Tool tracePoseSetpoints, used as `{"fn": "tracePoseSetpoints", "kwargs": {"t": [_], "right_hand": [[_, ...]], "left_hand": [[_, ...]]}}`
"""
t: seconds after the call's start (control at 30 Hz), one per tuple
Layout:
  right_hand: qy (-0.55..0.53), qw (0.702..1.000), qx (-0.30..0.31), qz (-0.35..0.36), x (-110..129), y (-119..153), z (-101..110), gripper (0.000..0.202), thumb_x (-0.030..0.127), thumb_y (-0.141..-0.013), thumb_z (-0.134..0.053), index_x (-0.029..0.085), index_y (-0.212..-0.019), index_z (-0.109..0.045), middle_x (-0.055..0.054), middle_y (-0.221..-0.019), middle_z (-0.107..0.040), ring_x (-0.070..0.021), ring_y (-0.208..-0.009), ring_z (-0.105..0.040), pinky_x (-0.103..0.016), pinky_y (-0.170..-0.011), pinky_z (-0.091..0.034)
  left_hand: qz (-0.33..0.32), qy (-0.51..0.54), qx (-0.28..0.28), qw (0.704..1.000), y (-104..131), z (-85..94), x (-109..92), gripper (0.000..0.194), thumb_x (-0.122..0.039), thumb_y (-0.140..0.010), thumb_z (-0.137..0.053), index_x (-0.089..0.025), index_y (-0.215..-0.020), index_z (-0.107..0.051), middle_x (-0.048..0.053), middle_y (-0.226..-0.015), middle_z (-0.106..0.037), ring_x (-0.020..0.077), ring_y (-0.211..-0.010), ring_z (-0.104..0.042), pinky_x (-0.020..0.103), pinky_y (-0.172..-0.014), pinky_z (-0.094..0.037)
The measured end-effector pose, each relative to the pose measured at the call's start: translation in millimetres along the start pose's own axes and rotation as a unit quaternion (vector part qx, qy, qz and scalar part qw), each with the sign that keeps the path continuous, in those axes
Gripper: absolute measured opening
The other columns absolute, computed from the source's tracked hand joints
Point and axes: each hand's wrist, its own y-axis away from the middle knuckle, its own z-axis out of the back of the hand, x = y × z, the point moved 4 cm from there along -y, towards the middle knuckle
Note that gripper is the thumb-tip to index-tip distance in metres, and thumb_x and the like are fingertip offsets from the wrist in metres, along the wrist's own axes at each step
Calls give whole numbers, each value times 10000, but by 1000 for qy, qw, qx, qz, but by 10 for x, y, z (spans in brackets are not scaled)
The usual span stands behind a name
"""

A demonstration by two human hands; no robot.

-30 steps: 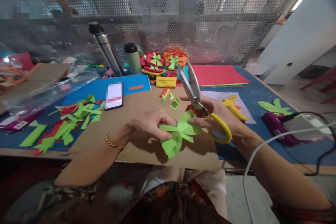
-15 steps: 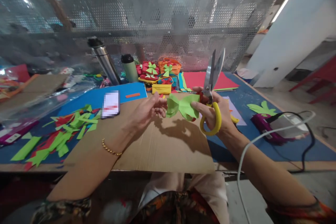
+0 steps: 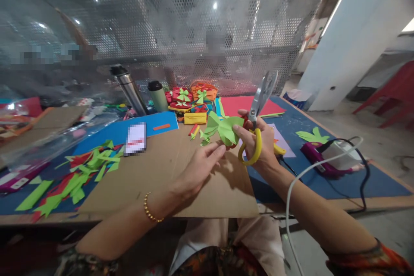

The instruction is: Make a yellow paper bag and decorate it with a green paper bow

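Note:
My right hand (image 3: 258, 140) holds scissors with yellow handles (image 3: 255, 151), their blades pointing up and slightly parted. Between its thumb and fingers it also grips a green paper bow (image 3: 223, 128). Just below the bow is my left hand (image 3: 202, 164), its fingers extended close together near the bow's lower edge; whether they touch or pinch it is hard to see. Under both hands lies a brown cardboard sheet (image 3: 152, 172). Small green paper pieces (image 3: 204, 138) show at the bow's left, beside red and yellow strips (image 3: 194, 131).
Green and red paper scraps (image 3: 77, 168) lie at the left, near a phone (image 3: 136, 138). Behind stand two bottles (image 3: 158, 96), folded paper bags (image 3: 195, 118) and red sheets (image 3: 255, 105). A purple device (image 3: 318, 161) with cables sits at the right.
My left hand has moved right and down, from the bow's left side to below it. The bow has tilted in my right hand, and small green pieces now show at its left.

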Motion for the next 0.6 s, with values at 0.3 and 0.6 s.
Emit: {"fn": "tracePoseSetpoints", "kwargs": {"t": [0.3, 0.6], "right_hand": [[34, 997, 1, 71, 129, 152, -61, 399, 380, -761, -790, 244, -1119, -679, 54, -740, -599, -129, -619, -569, -268, -555, -484], [-3, 999, 26, 20, 135, 156, -70, 489, 459, -740, -857, 240, -1135, -669, 76, -705, -564, -109, -532, -522, -265, -496, -488]], "left_hand": [[-39, 174, -105, 978, -189, -213, -33, 490, -494, -548, -1005, -191, -887, -821, 49, -910, -785, 167, -834, -651, 334, -874, -511], [-89, 135, -124, 979, -220, -199, -49, 340, -433, -628, -948, -169, -738, -765, 16, -712, -709, 137, -684, -598, 299, -718, -503]]}}
